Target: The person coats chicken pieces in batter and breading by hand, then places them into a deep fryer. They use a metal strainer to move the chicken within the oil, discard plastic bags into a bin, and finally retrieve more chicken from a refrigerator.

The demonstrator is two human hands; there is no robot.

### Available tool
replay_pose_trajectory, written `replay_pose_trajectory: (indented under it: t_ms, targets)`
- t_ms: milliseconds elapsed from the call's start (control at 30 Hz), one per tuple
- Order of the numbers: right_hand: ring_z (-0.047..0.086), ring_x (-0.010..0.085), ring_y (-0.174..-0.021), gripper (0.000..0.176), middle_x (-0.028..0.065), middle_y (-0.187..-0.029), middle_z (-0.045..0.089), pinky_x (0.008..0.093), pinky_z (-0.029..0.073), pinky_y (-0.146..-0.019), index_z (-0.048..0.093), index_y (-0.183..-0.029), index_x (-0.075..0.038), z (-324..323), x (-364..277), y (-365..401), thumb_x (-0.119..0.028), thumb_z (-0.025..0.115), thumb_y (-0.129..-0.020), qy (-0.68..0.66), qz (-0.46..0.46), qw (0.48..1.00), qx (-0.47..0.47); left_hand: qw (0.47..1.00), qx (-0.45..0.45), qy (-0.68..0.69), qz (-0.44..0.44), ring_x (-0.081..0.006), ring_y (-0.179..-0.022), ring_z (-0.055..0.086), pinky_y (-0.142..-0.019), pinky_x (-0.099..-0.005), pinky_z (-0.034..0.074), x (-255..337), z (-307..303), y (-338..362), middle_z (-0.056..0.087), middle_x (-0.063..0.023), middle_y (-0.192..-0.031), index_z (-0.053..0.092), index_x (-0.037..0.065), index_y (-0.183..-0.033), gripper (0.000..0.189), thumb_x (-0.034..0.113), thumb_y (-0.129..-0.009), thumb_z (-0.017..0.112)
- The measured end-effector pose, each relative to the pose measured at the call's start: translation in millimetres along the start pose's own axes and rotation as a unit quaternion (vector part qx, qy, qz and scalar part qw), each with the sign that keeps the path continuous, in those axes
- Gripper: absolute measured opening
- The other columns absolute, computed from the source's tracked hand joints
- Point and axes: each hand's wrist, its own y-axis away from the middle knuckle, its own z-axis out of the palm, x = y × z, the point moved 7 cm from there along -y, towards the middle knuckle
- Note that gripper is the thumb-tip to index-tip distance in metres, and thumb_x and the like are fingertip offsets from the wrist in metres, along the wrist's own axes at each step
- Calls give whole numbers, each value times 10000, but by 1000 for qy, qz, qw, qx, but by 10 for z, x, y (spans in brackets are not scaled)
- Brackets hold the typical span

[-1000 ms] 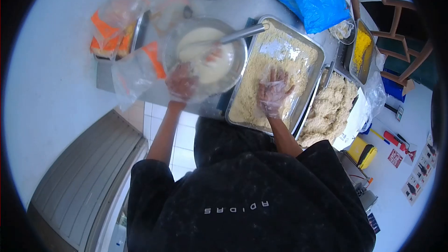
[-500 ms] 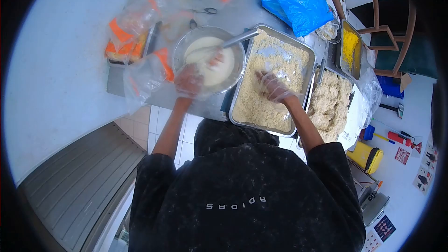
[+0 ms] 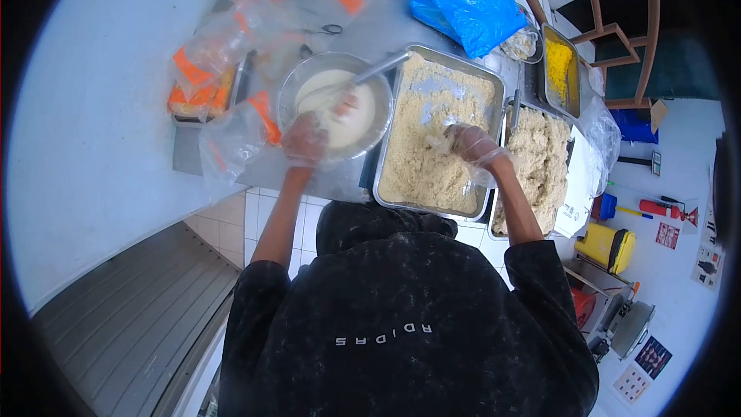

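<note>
My left hand (image 3: 306, 141), in a clear plastic glove, is over the near left side of a metal bowl (image 3: 380, 133) of creamy white batter (image 3: 347, 125). Its fingers are smeared by motion and partly hidden. A blurred pinkish-orange patch (image 3: 346, 105) shows in the batter near them. The metal whisk (image 3: 382, 66) leans in the bowl, its handle over the right rim. My right hand (image 3: 472, 145), also gloved, is in a metal tray (image 3: 378, 174) of pale crumbs (image 3: 421, 170). Its fingers are curled at the crumbs; what they hold is hidden.
Right of the tray stands another tray of clumped crumb mixture (image 3: 536, 166); beyond it is a tray of yellow shreds (image 3: 561, 69). A blue plastic bag (image 3: 467, 4) lies at the back. Clear bags with orange bands (image 3: 239, 131) and scissors (image 3: 330, 29) lie left.
My right hand has shifted rightward within the crumb tray, and its fingers, stretched into the crumbs before, are now curled. My left hand stays at the bowl. The view has shifted slightly.
</note>
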Motion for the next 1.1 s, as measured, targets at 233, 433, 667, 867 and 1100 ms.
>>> replay_pose_trajectory:
  t_ms: [233,433,667,867,1100]
  targets:
    - [569,306,-834,261,132,-920,573,370,456,-744,541,-1001,-70,-794,-134,465,-43,529,-742,30,-50,964,261,997,59,-6,48,-319,-836,565,-733,-397,456,50,-58,-26,588,-155,-903,554,40,-1002,389,270,-692,599]
    - [405,243,-1133,430,95,-1179,454,374,373,-888,482,-1154,-140,-201,-172,497,-113,596,-740,44,101,985,130,992,103,-2,73,-314,-778,573,-675,-395,466,117,-128,-16,590,-143,-841,560,56,-952,351,238,-656,614]
    - [283,332,-1222,580,131,-1358,279,457,190,-1031,346,-1303,-185,503,-902,309,-327,544,-776,41,-138,959,244,1000,-1,-21,10,-325,-977,539,-840,-410,427,-5,36,-36,562,-162,-1066,534,36,-1073,481,244,-657,655]
    - [268,333,-1239,508,135,-1330,324,504,208,-1001,440,-1244,-196,946,-785,142,-459,479,-812,43,-75,985,148,997,47,-3,58,-321,-977,541,-836,-409,429,32,-29,-3,566,-162,-1056,519,39,-1093,507,225,-646,669]
    - [501,262,-1000,380,101,-1139,497,344,407,-881,484,-1153,-120,777,-176,174,-186,590,-794,-113,-34,946,300,998,45,1,32,-321,-985,537,-850,-411,420,29,-29,10,564,-163,-1058,516,47,-1107,515,237,-654,672]
